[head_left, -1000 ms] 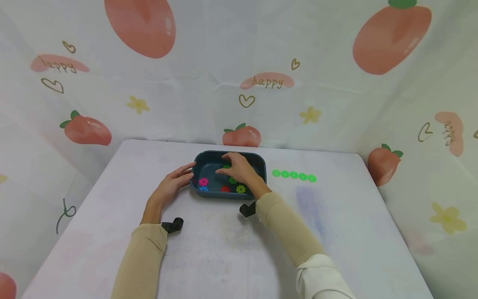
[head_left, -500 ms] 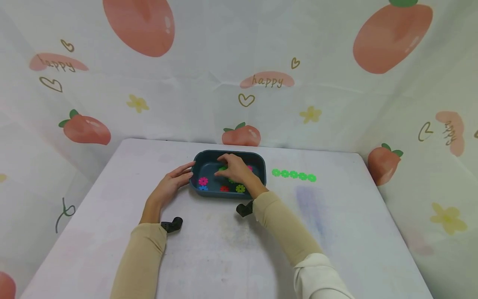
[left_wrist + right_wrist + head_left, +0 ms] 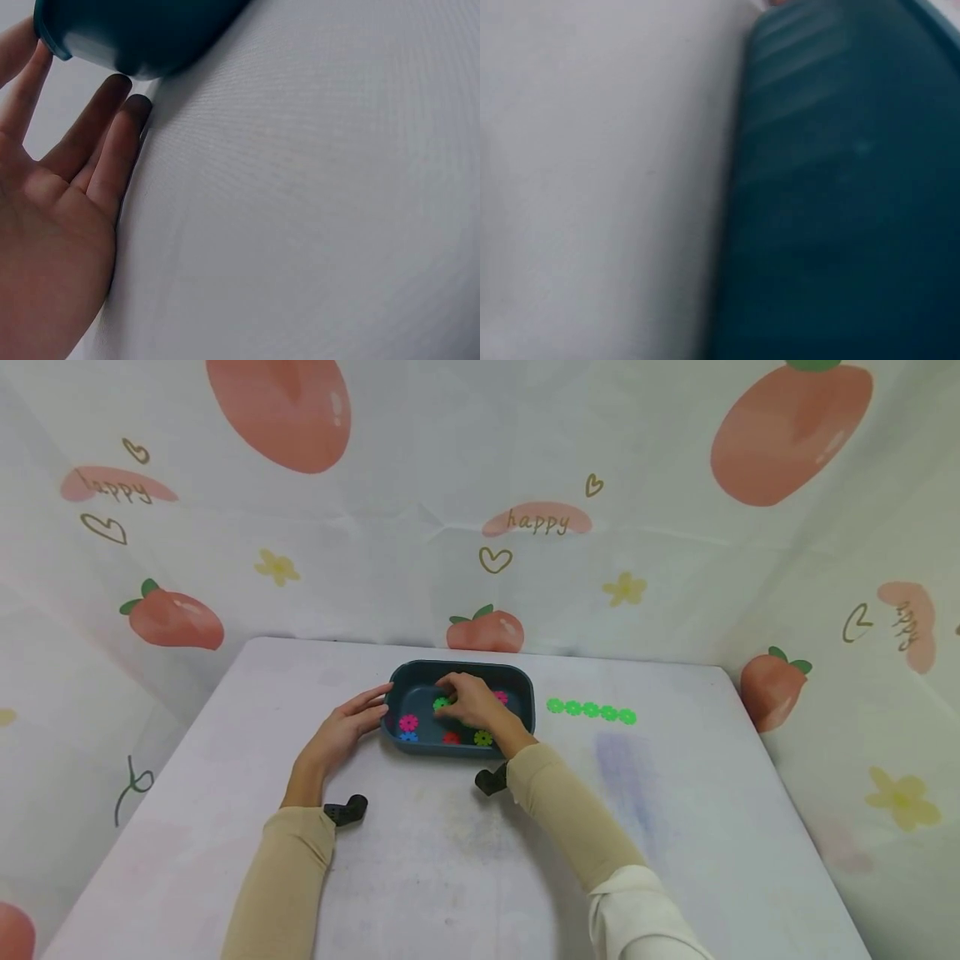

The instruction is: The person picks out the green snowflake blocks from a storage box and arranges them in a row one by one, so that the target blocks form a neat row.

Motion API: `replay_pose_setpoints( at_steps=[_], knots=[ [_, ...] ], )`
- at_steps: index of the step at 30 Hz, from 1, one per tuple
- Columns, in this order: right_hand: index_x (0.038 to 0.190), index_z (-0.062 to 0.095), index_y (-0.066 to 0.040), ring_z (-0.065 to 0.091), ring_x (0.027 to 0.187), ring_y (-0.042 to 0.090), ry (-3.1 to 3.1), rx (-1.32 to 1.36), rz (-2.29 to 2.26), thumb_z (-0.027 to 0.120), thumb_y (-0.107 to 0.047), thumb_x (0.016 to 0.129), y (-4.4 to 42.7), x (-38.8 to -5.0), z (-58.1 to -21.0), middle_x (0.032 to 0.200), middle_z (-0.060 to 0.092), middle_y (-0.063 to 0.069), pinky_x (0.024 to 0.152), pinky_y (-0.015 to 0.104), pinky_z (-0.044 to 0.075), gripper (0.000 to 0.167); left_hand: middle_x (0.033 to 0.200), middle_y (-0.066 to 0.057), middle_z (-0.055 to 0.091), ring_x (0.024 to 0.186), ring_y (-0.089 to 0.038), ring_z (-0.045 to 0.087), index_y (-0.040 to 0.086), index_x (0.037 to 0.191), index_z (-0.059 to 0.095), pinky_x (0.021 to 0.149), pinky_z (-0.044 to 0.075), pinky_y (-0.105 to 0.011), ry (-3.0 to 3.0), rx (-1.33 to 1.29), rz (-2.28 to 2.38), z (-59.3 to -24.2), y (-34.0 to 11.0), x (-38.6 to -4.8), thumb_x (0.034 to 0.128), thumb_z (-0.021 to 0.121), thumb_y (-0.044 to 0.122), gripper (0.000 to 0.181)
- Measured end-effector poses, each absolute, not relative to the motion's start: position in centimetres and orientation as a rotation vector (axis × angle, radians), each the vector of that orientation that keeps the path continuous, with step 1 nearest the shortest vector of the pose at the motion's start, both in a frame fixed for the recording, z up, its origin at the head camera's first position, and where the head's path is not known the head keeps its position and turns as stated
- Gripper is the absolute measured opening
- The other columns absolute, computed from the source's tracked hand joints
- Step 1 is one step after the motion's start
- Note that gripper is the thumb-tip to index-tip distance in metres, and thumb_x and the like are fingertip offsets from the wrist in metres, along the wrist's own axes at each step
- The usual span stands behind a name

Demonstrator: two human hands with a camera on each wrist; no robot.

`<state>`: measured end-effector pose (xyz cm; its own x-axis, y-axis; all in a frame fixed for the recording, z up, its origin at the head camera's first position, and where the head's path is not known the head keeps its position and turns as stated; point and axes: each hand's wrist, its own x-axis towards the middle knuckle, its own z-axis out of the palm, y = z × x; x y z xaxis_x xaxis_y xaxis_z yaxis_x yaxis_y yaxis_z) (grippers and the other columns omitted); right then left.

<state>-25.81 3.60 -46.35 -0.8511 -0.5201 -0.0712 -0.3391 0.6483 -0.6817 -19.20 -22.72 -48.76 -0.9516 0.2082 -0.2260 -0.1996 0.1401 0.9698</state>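
Note:
A dark teal tray [image 3: 457,750] holds several flower-shaped plastic discs. My left hand [image 3: 339,739] steadies its left end with fingers mostly straight; in the left wrist view, fingertips of the left hand [image 3: 64,195] touch the tray's rim [image 3: 52,41]. Reaching inside, my right hand [image 3: 480,702] has thumb and finger bent around a green disc [image 3: 441,703], seemingly pinching it. A pink disc [image 3: 408,722], a blue disc [image 3: 408,737], a red disc [image 3: 451,738] and a yellow-green disc [image 3: 483,738] lie in the tray. The right wrist view shows only the tray's outer wall [image 3: 840,195].
Right of the tray, a row of several bright green discs [image 3: 591,710] lies on the white table [image 3: 420,877]. A patterned cloth backdrop [image 3: 405,593] hangs behind and at the sides. Black wrist cameras stick out from both sleeves.
The green disc between my right thumb and finger has shifted left and nearer, and shows more fully. The right hand has lowered slightly. My left hand stays at the tray's end.

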Motion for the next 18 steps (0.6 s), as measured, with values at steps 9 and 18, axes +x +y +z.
replay_pose_setpoints(
  at_steps=[9,18],
  knots=[
    [0.135,0.061,-0.005,0.063,0.111,0.025,2.667,-0.797,-0.775,0.074,-0.016,0.095,2.51,-25.35,-46.27,0.119,0.067,0.013,0.101,0.037,0.054,0.043,0.163,-0.009,0.037,0.148,-0.024,0.041,0.026,0.156,0.043,0.111,0.041,-0.02,2.109,-0.002,1.873,-48.46,-22.73,-19.12,0.1026,0.061,0.039,0.058],
    [0.131,0.067,-0.006,0.059,0.116,0.025,2.693,-0.894,-0.624,0.068,-0.018,0.099,2.72,-25.01,-46.34,0.122,0.066,0.012,0.104,0.036,0.051,0.034,0.163,-0.008,0.038,0.148,-0.024,0.041,0.028,0.156,0.043,0.122,0.036,-0.033,2.109,-0.014,1.865,-48.29,-22.63,-18.95,0.1027,0.06,0.039,0.057]
  ],
)
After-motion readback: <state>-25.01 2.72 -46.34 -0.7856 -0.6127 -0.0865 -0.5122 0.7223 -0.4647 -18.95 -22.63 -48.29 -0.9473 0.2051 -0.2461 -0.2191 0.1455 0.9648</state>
